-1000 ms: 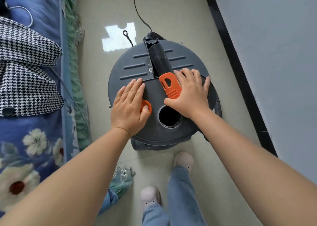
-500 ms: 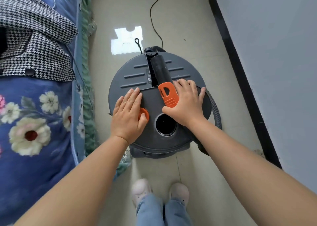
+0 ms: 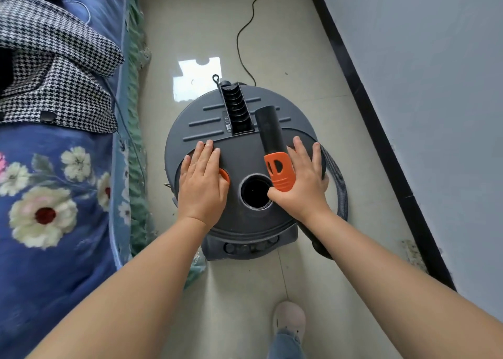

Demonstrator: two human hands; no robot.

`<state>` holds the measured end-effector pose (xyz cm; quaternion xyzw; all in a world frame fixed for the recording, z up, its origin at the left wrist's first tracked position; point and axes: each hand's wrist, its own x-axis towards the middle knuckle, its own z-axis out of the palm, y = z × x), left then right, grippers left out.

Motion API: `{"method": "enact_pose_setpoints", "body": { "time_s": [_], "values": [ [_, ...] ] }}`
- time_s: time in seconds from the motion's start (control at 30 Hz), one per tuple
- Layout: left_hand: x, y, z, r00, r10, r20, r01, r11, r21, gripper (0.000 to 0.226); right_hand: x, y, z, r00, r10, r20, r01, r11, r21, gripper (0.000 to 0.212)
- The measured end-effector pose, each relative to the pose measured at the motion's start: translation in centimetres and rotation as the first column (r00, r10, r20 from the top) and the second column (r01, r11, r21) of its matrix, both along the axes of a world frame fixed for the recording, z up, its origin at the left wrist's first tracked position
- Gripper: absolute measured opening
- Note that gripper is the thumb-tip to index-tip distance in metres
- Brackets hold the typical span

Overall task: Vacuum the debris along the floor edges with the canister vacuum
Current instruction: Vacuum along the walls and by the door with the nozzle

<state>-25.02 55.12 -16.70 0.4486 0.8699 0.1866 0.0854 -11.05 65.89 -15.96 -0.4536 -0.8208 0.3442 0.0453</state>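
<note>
**Both hands on the vacuum lid, nozzle out of its slot**

The canister vacuum [image 3: 242, 151] stands on the floor [image 3: 190, 26] between the bed [image 3: 54, 222] and the wall [image 3: 435, 86]. The left hand [image 3: 202, 184] lies flat on the lid, fingers straight and together, covering most of an orange button [image 3: 225, 178]. The right hand [image 3: 304, 184] grips the nozzle [image 3: 273, 149] at its orange collar, thumb tucked beneath; its palm hides the underside. The hose [image 3: 339, 184] runs behind that wrist. The cord [image 3: 245, 31] leaves the top edge.
</note>
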Motion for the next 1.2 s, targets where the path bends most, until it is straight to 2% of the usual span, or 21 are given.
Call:
{"method": "enact_pose_setpoints", "body": {
  "time_s": [0.13, 0.33, 0.7, 0.87, 1.03, 1.13, 1.2],
  "values": [
    [-2.5, 0.5, -0.2, 0.996, 0.091, 0.023, -0.092, 0.995, 0.043, 0.066, -3.3, 0.9, 0.0, 0.999, 0.046, 0.01, -0.046, 0.999, -0.01, 0.082],
    [-7.9, 1.5, 0.1, 0.988, 0.15, 0.04, -0.149, 0.989, -0.01, 0.069, -9.0, 2.0, -0.2, 0.996, 0.087, 0.005, -0.087, 0.996, 0.006, 0.082],
    [-13.9, 1.7, 0.9, 0.993, 0.081, 0.083, -0.077, 0.996, -0.049, 0.069, -14.3, 1.9, -0.1, 0.998, 0.056, -0.005, -0.056, 0.998, -0.008, 0.083],
    [-15.6, 2.3, 1.1, 0.995, 0.029, 0.091, -0.022, 0.997, -0.076, 0.049, -15.6, 2.1, 0.0, 1.0, 0.01, -0.001, -0.01, 1.0, -0.002, 0.083],
    [-16.6, 3.0, 1.0, 0.993, 0.015, 0.118, -0.006, 0.997, -0.075, 0.051, -16.3, 2.7, 1.0, 1.0, 0.002, 0.0, -0.002, 0.997, -0.082, 0.087],
    [-16.6, 2.8, 1.4, 0.99, -0.017, 0.137, 0.034, 0.992, -0.12, 0.051, -15.7, 3.0, 2.1, 0.986, -0.131, -0.101, 0.109, 0.973, -0.205, 0.081],
    [-16.6, 2.8, 1.8, 0.988, -0.032, 0.15, 0.053, 0.989, -0.138, 0.052, -14.7, 3.2, 3.0, 0.933, -0.295, -0.207, 0.237, 0.935, -0.262, 0.055]
  ]
}}
